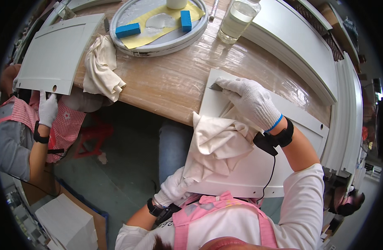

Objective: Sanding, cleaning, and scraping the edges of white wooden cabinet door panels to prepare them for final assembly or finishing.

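A white panel point(285, 121) leans from my lap onto the table edge. My right hand point(252, 99), in a white knit glove, is closed on a small grey scraper blade point(216, 86) at the panel's upper left corner. Below that hand, a crumpled cream cloth point(218, 143) drapes over the panel and hangs past its left edge. My left hand point(174, 186), also gloved, is closed on the cloth's lower end by the panel's near left corner. The glove partly hides its fingertips.
On the table point(162, 83) are a round lid point(158, 51) with blue blocks point(128, 30) on yellow paper, a clear bottle point(237, 23) and another cloth point(101, 68). White panels point(295, 37) lie at the right. A co-worker's gloved hand point(48, 109) touches another panel point(58, 50).
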`<state>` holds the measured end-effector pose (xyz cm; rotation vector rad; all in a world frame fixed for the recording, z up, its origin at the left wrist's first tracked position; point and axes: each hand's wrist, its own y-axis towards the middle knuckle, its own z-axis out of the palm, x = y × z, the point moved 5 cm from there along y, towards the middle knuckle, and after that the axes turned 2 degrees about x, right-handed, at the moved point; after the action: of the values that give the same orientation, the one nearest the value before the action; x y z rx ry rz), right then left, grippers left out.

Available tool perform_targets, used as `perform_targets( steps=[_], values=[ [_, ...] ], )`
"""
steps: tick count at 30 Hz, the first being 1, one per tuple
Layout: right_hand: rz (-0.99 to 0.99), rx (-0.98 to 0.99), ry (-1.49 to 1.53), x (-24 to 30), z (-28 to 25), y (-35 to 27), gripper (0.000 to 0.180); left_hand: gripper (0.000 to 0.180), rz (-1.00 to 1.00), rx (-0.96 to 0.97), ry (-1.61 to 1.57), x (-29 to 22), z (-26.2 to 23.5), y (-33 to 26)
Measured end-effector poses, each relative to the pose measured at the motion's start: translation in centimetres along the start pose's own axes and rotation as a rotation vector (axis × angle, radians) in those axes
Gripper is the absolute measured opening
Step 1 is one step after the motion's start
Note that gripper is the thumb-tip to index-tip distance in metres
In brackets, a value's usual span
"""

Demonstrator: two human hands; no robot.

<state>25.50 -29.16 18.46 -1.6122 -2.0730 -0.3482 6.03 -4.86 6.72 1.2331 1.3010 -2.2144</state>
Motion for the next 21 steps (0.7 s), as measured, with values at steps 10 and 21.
perform_targets(
  steps=[10, 21],
  values=[
    [0.013, 0.017, 0.015, -0.3, 0.2, 0.1, 0.029, 0.065, 0.023, -0.007, -0.012, 0.5, 0.1, 0.0],
    [0.382, 0.253, 0.576, -0.6, -0.6, 3.8, 0.036, 0.068, 0.019, -0.04, -0.01, 0.4, -0.2, -0.7]
  ],
)
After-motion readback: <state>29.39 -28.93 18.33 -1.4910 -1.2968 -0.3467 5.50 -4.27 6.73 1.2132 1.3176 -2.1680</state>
